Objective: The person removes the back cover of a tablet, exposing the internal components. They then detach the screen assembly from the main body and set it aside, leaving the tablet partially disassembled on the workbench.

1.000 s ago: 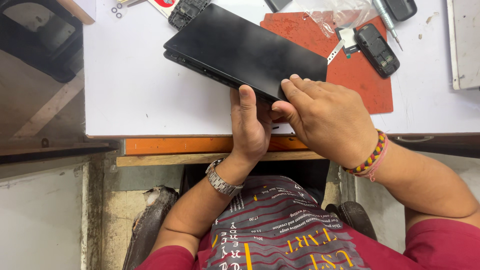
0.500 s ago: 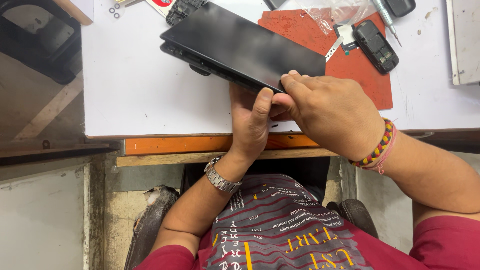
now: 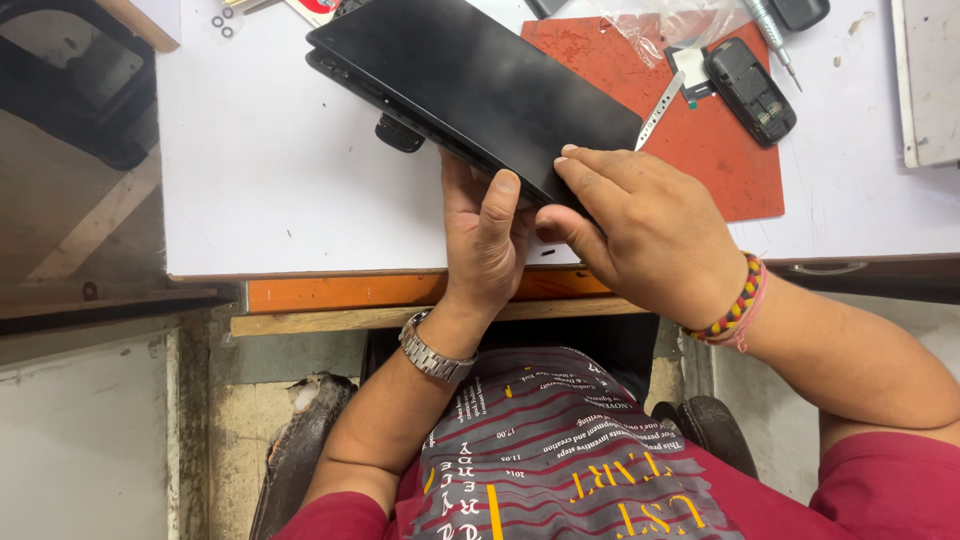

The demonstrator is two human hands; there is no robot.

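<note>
A black laptop (image 3: pixel 470 75) is tilted up off the white table (image 3: pixel 270 180), with its near corner toward me. My left hand (image 3: pixel 485 245) grips that corner from below, thumb pressed on the dark top panel. My right hand (image 3: pixel 640 235) lies on the same corner from the right, fingertips on the panel's edge and thumb tucked under it. A small black foot or part (image 3: pixel 400 133) shows beneath the laptop's underside.
A red mat (image 3: pixel 740 160) lies at the right with a metal pry tool (image 3: pixel 660 105), a small black phone (image 3: pixel 750 90) and a screwdriver (image 3: pixel 772 35) by it. A grey tray edge (image 3: pixel 930 80) is far right. Small washers (image 3: pixel 222 25) sit at the far left.
The laptop's near corner has been lifted higher off the table. My left thumb has moved up onto the top panel and my right hand has shifted along the corner edge.
</note>
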